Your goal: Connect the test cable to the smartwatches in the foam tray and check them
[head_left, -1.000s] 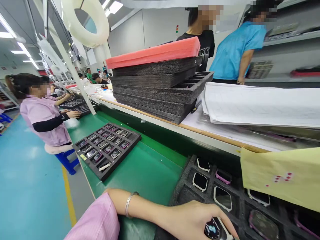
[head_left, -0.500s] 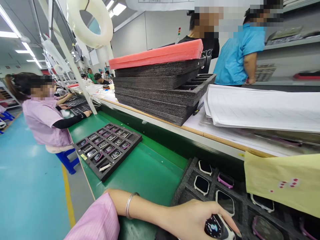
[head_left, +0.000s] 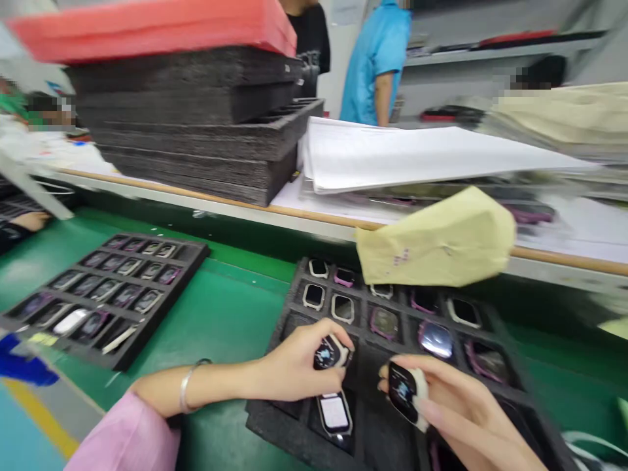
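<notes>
Above the near black foam tray (head_left: 366, 451), my left hand (head_left: 294, 366) is closed around a smartwatch (head_left: 328, 353) with a pale case and a lit dial. To its right, my right hand (head_left: 461, 405) grips a second smartwatch (head_left: 407, 389), also pale-cased with a lit face turned to the left. Between and below them lies a watch with a bright white screen (head_left: 335, 413) in its compartment. More watches in pale and purple cases fill the tray's back rows, among them a purple-cased one (head_left: 384, 322). Both held watches are apart from each other.
Another foam tray of watches (head_left: 164, 327) lies on the green bench to the left. Behind, a shelf carries stacked black foam trays (head_left: 196, 150) under red foam (head_left: 161, 29) and white papers (head_left: 417, 157). A yellow paper (head_left: 436, 242) hangs over the near tray's back edge.
The view has swung right and down. My right hand has come into view holding a smartwatch. My left hand still holds its watch over the near tray.
</notes>
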Available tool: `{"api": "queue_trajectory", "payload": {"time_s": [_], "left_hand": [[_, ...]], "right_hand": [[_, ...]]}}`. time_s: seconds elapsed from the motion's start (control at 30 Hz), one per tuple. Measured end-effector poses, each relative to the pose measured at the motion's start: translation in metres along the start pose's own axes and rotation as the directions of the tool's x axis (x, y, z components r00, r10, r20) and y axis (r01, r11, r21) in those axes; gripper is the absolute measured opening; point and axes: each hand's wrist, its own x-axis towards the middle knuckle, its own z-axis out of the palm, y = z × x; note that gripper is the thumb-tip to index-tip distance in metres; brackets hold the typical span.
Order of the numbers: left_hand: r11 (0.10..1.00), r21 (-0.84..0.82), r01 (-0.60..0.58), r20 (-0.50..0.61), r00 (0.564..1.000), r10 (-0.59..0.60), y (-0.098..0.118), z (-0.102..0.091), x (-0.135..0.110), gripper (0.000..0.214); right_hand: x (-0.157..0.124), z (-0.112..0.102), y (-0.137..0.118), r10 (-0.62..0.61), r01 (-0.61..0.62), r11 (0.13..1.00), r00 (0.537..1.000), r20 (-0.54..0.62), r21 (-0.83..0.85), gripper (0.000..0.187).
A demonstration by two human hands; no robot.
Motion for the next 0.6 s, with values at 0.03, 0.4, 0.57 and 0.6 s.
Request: {"api": "queue_trajectory", "payload": {"time_s": [0.03,0.4,0.57,0.6], "left_hand": [[1.0,0.01,0.024,0.006,1.0,-0.024,0.0,0.001,-0.001,0.028],[0.994,0.031,0.106,0.022,0.994,-0.106,-0.003,0.007,-0.008,0.025],[0.994,0.002,0.111,0.043,0.993,-0.111,-0.001,0.006,-0.012,0.018],[0.994,-0.005,0.111,0.041,0.993,-0.111,0.0,0.006,-0.013,0.018]], "right_hand": [[-0.002,0.005,-0.007,0.044,-0.043,0.998,0.999,-0.025,0.047,0.033],[-0.001,0.017,-0.021,-0.015,-0.004,0.972,0.997,0.078,0.234,0.029],[0.0,0.017,-0.021,-0.038,0.004,0.958,0.993,0.114,0.286,0.031],[-0.001,0.017,-0.022,-0.043,0.009,0.956,0.993,0.107,0.294,0.031]]}}
